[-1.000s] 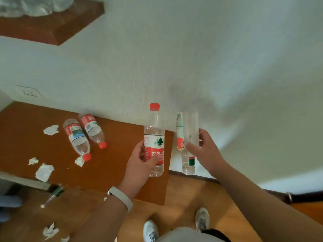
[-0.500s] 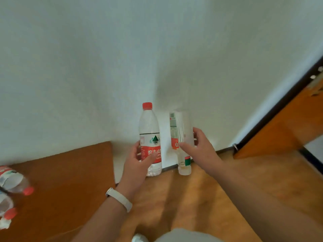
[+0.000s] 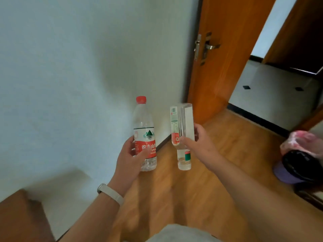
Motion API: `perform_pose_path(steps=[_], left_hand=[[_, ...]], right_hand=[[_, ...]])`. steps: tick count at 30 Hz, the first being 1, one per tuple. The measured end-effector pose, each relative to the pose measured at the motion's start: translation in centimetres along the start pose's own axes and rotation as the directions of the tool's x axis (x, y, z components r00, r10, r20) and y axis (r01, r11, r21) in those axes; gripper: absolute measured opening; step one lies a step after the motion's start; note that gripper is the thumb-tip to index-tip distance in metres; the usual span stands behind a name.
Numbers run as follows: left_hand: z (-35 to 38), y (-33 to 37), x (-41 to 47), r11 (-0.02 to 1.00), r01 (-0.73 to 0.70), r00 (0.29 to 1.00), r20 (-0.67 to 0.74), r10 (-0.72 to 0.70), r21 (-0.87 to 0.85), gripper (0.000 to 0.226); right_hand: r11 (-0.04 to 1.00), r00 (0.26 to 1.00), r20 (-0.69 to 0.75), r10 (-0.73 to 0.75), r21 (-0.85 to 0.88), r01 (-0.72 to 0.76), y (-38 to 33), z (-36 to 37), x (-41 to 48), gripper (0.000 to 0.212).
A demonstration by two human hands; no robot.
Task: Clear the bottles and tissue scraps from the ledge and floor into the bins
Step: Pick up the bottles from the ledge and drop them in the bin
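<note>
**Bottles in both hands, bins off to the right**

Carrying looks to be the step in hand. The left hand [image 3: 132, 158] is clamped round the lower half of an upright red-capped bottle [image 3: 144, 126], with the thumb across its red label. The right hand [image 3: 198, 143] grips a second clear bottle [image 3: 181, 119] by its middle, neck pointing down. Both bottles are in the air before the white wall, above the wooden floor [image 3: 174, 198].

At the right edge stands a purple bin [image 3: 283, 175] with a black liner. Just behind it is something in a pink bag [image 3: 302, 138], likely a second bin. Only a corner of the brown ledge [image 3: 19, 215] shows, lower left, and no tissue scraps are in view.

The next move calls for a turn to the right. Each bottle then has to come over the bin's mouth before the fingers let go.
</note>
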State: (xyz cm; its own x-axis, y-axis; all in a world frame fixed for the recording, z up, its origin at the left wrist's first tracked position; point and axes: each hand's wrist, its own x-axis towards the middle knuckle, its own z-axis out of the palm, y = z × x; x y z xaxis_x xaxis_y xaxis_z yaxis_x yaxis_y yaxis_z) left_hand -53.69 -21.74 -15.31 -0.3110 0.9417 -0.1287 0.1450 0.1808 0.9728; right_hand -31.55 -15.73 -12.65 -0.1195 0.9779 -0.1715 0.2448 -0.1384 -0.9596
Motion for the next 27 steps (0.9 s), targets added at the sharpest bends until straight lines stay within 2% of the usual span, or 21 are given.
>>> perform_pose_path(steps=[7, 15, 19, 24, 27], left_hand=[[11.9, 4.2, 2.7, 0.992, -0.092, 0.957, 0.285, 0.064, 0.087, 0.054], [23.2, 6.7, 6.7, 0.990, -0.134, 0.807, 0.583, 0.091, 0.031, 0.059], [27.2, 6.8, 10.1, 0.992, -0.119, 0.723, 0.688, 0.068, 0.028, 0.074], [30.3, 7.5, 16.8, 0.995, -0.097, 0.635, 0.771, 0.045, 0.022, 0.067], [31.5, 8.3, 21.9, 0.995, -0.095, 0.587, 0.809, 0.028, 0.035, 0.071]], right_hand=[[0.995, 0.951, -0.294, 0.095, 0.018, -0.094, 2.8, -11.0, -1.8, 0.060], [0.977, 0.848, -0.488, 0.208, 0.152, -0.152, 5.1, -19.0, -2.5, 0.056], [0.969, 0.769, -0.590, 0.249, 0.154, -0.195, 6.2, -21.3, -0.7, 0.060], [0.958, 0.669, -0.688, 0.283, 0.168, -0.232, 6.4, -23.0, 4.3, 0.064], [0.951, 0.629, -0.719, 0.298, 0.164, -0.262, 5.3, -23.3, 8.2, 0.066]])
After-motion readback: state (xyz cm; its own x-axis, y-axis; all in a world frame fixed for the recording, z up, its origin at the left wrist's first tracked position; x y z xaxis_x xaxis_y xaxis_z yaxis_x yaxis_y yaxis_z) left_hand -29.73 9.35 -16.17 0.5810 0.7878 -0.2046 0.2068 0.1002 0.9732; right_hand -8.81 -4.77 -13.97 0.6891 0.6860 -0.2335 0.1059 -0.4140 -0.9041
